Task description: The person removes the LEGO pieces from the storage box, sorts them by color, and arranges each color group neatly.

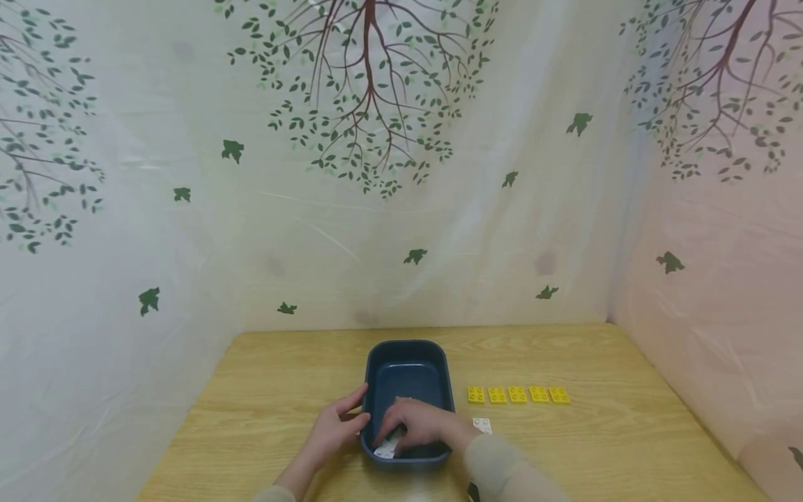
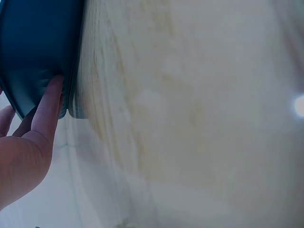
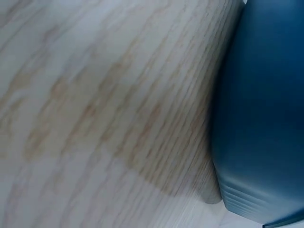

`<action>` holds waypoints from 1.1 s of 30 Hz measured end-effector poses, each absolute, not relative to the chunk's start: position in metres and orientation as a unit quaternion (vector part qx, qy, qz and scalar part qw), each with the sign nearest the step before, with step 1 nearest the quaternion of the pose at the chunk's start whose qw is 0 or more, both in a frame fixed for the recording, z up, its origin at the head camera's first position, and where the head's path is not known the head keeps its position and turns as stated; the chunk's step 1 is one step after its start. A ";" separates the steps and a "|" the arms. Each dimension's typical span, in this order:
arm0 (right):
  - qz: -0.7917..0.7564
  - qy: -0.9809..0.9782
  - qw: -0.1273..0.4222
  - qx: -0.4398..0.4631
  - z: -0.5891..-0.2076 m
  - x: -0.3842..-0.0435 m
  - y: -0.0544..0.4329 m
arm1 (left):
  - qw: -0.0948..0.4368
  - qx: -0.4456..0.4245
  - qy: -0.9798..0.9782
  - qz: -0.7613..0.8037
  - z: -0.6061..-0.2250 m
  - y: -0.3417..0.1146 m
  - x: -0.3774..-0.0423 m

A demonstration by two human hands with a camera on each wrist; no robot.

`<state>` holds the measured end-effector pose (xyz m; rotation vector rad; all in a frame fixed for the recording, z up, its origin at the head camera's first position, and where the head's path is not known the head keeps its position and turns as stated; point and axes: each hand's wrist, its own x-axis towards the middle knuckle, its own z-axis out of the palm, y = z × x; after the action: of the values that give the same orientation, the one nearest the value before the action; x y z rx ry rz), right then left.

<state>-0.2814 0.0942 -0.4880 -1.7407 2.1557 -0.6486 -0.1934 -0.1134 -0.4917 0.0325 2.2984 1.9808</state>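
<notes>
A dark blue plastic bin (image 1: 410,352) stands on the table, its long side running away from me. My left hand (image 1: 332,432) is at the bin's left side, thumb at the rim. In the left wrist view its straight fingers (image 2: 47,107) lie against the outer wall. My right hand (image 1: 420,422) reaches down inside the bin, fingers pointing to the near left corner. White toy bricks (image 1: 385,446) lie there between its thumb and fingers; I cannot tell whether one is pinched. The right wrist view shows only the bin's outer wall (image 3: 261,118) and the table.
Several yellow toy bricks (image 1: 517,395) form a row on the wooden table (image 1: 282,376), right of the bin. One white toy brick (image 1: 482,424) lies nearer me, below the row's left end, beside my right forearm. Leaf-printed curtains (image 1: 376,279) enclose the table's far edge and sides.
</notes>
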 end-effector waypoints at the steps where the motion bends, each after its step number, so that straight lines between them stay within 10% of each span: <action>1: -0.223 0.753 0.144 -0.603 -0.489 -0.282 0.094 | 0.054 0.012 0.756 0.652 -0.492 -0.114 -0.194; 33: -0.286 0.784 0.137 -0.534 -0.494 -0.287 0.092 | 0.039 0.017 0.755 0.654 -0.492 -0.111 -0.190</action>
<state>-0.2868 0.0919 -0.4938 -1.5449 2.2677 -0.8275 -0.1901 -0.1105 -0.4918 0.0512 2.3157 2.0052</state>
